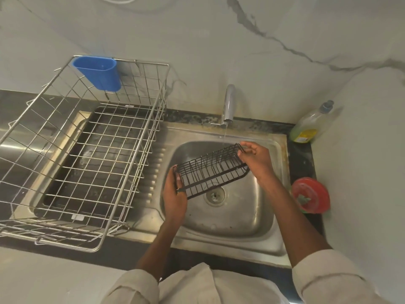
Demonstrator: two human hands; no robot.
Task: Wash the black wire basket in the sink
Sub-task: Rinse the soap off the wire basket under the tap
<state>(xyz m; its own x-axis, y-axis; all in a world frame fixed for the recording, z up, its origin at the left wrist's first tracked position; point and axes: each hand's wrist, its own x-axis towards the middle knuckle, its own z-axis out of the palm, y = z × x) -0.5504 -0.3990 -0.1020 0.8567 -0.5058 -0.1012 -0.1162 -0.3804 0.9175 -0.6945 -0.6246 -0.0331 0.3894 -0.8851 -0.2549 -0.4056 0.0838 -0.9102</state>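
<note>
The black wire basket (210, 170) hangs tilted over the steel sink (245, 216), above the drain. My left hand (174, 196) grips its near left end, thumb hooked over the rim. My right hand (256, 160) holds its far right end, fingers around the wires. A thin stream of water falls from the chrome tap (228, 105) onto the basket's far right part.
A large silver wire dish rack (83, 154) with a blue plastic cup (98, 72) stands on the drainboard to the left. A dish soap bottle (311, 123) sits at the back right corner. A red round container (311, 195) lies right of the sink.
</note>
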